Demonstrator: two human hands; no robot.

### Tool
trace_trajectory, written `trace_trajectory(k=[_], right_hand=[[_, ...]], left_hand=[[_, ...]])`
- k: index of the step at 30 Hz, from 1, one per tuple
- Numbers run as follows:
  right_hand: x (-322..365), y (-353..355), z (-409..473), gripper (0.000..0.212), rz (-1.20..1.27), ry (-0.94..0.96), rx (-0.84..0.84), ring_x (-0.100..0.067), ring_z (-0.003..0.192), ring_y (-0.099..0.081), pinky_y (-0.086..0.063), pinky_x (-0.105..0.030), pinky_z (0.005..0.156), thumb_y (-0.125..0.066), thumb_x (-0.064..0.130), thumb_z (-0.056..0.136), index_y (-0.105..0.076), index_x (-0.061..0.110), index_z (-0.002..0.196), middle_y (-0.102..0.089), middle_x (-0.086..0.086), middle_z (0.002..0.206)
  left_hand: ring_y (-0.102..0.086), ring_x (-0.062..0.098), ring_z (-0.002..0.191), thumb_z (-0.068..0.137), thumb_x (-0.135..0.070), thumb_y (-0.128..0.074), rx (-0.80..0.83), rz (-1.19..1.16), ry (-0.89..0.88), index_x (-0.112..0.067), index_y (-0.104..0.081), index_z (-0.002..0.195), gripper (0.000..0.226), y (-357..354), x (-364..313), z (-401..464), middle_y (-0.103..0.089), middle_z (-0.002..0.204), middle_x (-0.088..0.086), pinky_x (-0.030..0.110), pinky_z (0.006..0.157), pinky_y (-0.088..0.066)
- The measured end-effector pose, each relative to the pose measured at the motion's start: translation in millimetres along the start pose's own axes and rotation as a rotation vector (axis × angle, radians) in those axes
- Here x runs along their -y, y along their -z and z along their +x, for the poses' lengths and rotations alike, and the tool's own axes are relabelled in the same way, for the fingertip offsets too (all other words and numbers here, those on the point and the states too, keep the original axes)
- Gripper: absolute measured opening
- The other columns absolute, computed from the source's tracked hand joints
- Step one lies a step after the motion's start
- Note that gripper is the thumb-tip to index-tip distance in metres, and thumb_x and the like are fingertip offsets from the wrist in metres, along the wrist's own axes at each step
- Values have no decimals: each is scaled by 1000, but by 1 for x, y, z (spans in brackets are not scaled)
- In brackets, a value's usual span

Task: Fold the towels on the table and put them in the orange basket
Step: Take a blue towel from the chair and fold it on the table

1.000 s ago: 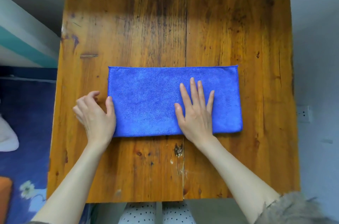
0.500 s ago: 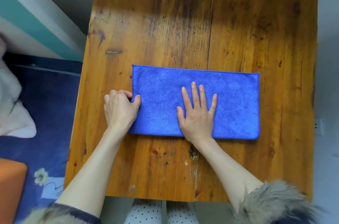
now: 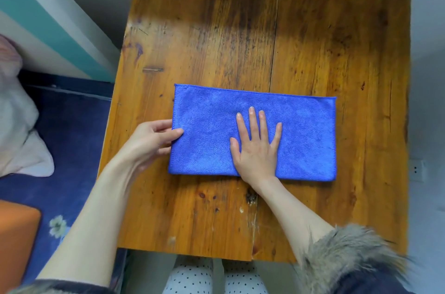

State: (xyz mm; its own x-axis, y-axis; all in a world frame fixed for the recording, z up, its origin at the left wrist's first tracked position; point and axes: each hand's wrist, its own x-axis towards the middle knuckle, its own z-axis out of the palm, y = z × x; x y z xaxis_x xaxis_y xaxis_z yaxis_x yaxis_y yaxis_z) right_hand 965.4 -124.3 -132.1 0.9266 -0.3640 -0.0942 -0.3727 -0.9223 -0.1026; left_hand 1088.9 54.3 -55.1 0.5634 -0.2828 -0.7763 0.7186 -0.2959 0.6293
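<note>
The wooden table point(image 3: 216, 29) fills most of the frame, its top made of two boards with a dark seam running from the upper edge down to the lower edge. To the left of it lies a dark blue floor covering point(image 3: 72, 130) with a pale flower print near the lower left. A pale pink-white bundle of cloth point(image 3: 16, 125) sits at the left edge of the frame.

A blue towel point(image 3: 308, 139) lies flat on the table a little below the centre of the frame, folded into a long rectangle with its long sides running left to right. An orange basket point(image 3: 16, 233) shows only as a corner at the lower left edge, on the floor and well apart from the towel.

The right hand point(image 3: 256, 147) rests flat on the middle of the towel, fingers straight and spread, pressing it down. The left hand point(image 3: 154, 139) pinches the towel's left edge, the thumb lying on top of the cloth and the fingers curled beside and under the edge. A fur-trimmed cuff point(image 3: 349, 252) covers the right forearm at the lower right.
</note>
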Motion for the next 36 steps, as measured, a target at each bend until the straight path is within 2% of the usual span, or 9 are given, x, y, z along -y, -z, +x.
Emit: trace_trajectory(k=[4,6,13,16,23,27,30,33,36], right_hand=[[-4,8,1,58,35,44,39,-26,142,-24,-7,-58,110,-29,45,91,-36,21,143,-29,-7,153],[-13,17,0,56,112,97,20,-26,138,-34,-16,-57,111,-33,42,89,-45,19,138,-38,-8,148],[-83,43,-44,39,374,38,-179,-21,108,-53,-48,-37,88,-42,20,85,-63,7,115,-63,-10,114],[-118,48,-62,32,363,19,-194,-17,92,-50,-40,-30,79,-44,18,84,-67,8,104,-65,-7,96],[-164,50,-85,27,534,-78,-160,-26,79,-61,-44,-28,75,-43,13,87,-67,3,93,-65,-9,86],[-169,48,-87,20,611,-130,-123,-23,79,-64,-43,-20,73,-50,8,87,-68,4,93,-67,-7,88],[-171,48,-86,18,736,-241,-116,-17,85,-64,-40,-10,75,-53,7,90,-68,5,99,-69,-6,94],[-174,54,-82,23,916,-406,-71,-10,85,-64,-50,-18,77,-45,12,97,-67,7,101,-70,-2,93],[-178,61,-76,28,1031,-520,-3,-7,80,-64,-53,-23,75,-41,18,99,-67,7,101,-69,0,88]], left_hand=[[-67,16,81,84,-1,-61,30,-52,-27,-10,-63,100,19,-13,-10,-17,-72,89,2,34,78,-55],[-66,18,82,83,-1,-62,35,-54,-65,-11,-61,103,23,-28,-17,-28,-69,94,8,37,79,-55],[-60,15,68,83,2,-63,81,-29,-211,-13,-54,102,26,-110,-36,-52,-56,90,10,22,54,-51],[-57,14,63,83,2,-64,97,17,-265,-13,-51,102,27,-157,-39,-53,-53,80,7,19,50,-50],[-50,10,52,83,0,-64,80,220,-250,-15,-46,97,27,-248,-15,-25,-44,68,1,23,51,-52],[-50,13,58,83,-1,-63,31,327,-228,-12,-46,107,31,-266,2,-6,-43,71,1,27,57,-54],[-50,13,62,83,-3,-64,16,358,-297,-14,-45,104,30,-276,2,-1,-44,73,0,19,51,-52],[-51,13,62,83,-5,-65,23,387,-335,-15,-46,104,30,-289,3,3,-44,75,0,16,50,-51],[-52,12,59,84,-9,-65,14,455,-307,-12,-47,111,33,-298,16,10,-45,77,0,27,62,-56]])
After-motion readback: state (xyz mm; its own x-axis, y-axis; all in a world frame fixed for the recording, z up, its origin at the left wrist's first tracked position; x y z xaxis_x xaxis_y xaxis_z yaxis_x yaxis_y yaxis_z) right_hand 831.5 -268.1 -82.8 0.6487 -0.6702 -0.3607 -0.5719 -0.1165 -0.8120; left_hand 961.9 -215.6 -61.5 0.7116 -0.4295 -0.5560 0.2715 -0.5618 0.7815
